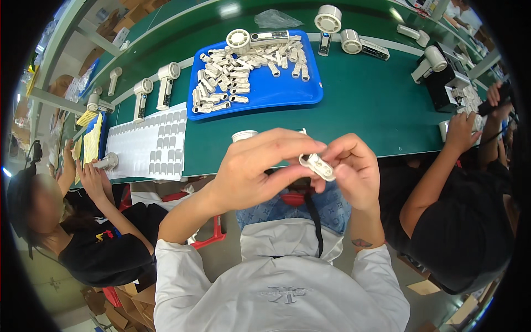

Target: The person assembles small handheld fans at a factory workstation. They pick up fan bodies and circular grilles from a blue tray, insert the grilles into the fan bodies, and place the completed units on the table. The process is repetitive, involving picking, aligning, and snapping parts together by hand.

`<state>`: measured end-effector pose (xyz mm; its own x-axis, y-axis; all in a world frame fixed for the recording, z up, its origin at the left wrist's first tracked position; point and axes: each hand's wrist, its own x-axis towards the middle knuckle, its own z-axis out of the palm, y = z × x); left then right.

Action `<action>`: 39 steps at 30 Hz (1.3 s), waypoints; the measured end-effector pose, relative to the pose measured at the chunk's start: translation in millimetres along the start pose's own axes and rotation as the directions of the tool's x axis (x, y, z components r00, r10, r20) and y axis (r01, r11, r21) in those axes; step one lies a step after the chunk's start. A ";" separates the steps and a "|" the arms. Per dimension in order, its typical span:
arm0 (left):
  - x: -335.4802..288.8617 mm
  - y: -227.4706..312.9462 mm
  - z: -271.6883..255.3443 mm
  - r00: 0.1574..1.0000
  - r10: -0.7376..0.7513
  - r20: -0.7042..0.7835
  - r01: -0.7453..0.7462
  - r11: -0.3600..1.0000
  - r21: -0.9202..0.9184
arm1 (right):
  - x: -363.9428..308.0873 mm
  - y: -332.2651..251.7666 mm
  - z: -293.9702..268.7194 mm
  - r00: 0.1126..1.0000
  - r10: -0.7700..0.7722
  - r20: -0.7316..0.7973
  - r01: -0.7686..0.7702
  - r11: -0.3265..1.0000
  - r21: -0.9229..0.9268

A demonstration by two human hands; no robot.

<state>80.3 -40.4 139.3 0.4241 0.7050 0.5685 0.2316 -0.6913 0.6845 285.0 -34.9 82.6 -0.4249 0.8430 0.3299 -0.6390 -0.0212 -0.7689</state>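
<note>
Both my hands are raised in front of my chest, holding one small white plastic part point(318, 165) between them. My left hand point(260, 169) pinches its left end with thumb and fingertips. My right hand point(357, 171) grips its right side. On the green table beyond them, a blue tray point(265, 91) carries several similar white parts point(243, 72). A white round piece point(244, 135) sits at the table edge just behind my left hand.
Several white handheld fans point(166, 83) stand on the green table point(365, 105), with a sheet of grey stickers point(152, 146) at the left. One person sits at my left point(88, 232), another at my right point(459, 205), whose hands work over a black fixture point(442, 83).
</note>
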 end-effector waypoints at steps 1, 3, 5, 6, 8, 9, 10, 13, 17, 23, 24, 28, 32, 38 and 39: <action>1.1 2.1 -0.3 0.998 0.057 -0.011 -0.057 0.998 0.006 | -1.9 -3.4 1.4 0.997 0.073 0.003 -0.073 0.992 0.107; 2.8 4.6 -1.7 0.992 0.122 0.022 -0.122 0.993 0.001 | -0.9 -7.9 1.0 0.988 0.122 0.095 -0.139 0.972 0.191; 4.2 0.2 0.7 0.981 0.192 0.017 -0.192 0.981 -0.011 | -0.1 -8.9 -0.9 0.981 0.145 0.129 -0.172 0.957 0.234; 4.2 0.2 2.9 0.982 0.190 -0.020 -0.190 0.982 0.008 | -0.1 -7.7 2.9 0.998 0.044 0.032 -0.045 0.998 0.031; 6.2 0.5 5.6 0.977 0.192 -0.093 -0.189 0.981 0.039 | 0.3 -6.4 13.1 0.974 -0.210 -0.088 0.158 0.902 -0.401; 6.7 1.6 5.2 0.989 0.103 -0.109 -0.102 0.995 0.014 | 5.6 -11.8 4.0 0.922 -0.369 0.116 0.324 0.574 -0.752; 6.1 3.8 4.2 0.992 0.013 -0.123 -0.015 1.000 -0.012 | 8.5 -16.0 6.3 0.900 -0.403 0.167 0.361 0.474 -0.803; -1.0 5.0 -0.6 0.988 -0.124 -0.089 0.123 0.992 -0.016 | 16.4 -20.5 17.7 0.836 -0.470 0.283 0.433 0.248 -0.866; -3.8 3.3 1.5 0.977 -0.154 -0.147 0.155 0.988 -0.009 | 19.7 -15.5 18.0 0.808 -0.484 0.336 0.443 0.122 -0.888; -13.2 -26.7 -15.0 0.883 -0.441 -0.159 0.448 0.894 0.010 | 35.2 2.3 -2.5 0.921 -0.324 0.216 0.274 0.144 -0.951; -22.7 -41.2 -19.0 0.897 -0.417 -0.143 0.433 0.896 0.101 | 35.5 10.1 -8.9 0.942 -0.273 0.197 0.247 0.164 -0.955; -54.8 -76.6 -20.2 0.926 -0.376 -0.022 0.360 0.865 0.349 | 39.6 39.2 -27.0 0.974 -0.116 0.196 0.215 0.184 -0.959; -71.6 -81.7 -6.8 0.866 -0.496 -0.061 0.478 0.785 0.395 | 51.2 56.7 -30.3 0.988 -0.075 0.134 0.152 0.328 -0.932; -67.4 -85.8 -12.7 0.790 -0.588 -0.172 0.612 0.744 0.269 | 46.4 88.3 -39.0 0.966 0.099 -0.239 -0.222 0.789 -0.572; -67.6 -84.6 -8.4 0.823 -0.536 -0.190 0.569 0.777 0.270 | 44.0 95.9 -34.1 0.965 0.022 -0.261 -0.171 0.806 -0.566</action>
<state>24.7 -28.2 46.8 0.0580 0.9805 0.1878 0.6578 -0.1790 0.7316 226.9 18.5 4.7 -0.2568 0.9534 0.1585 -0.0798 0.1425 -0.9866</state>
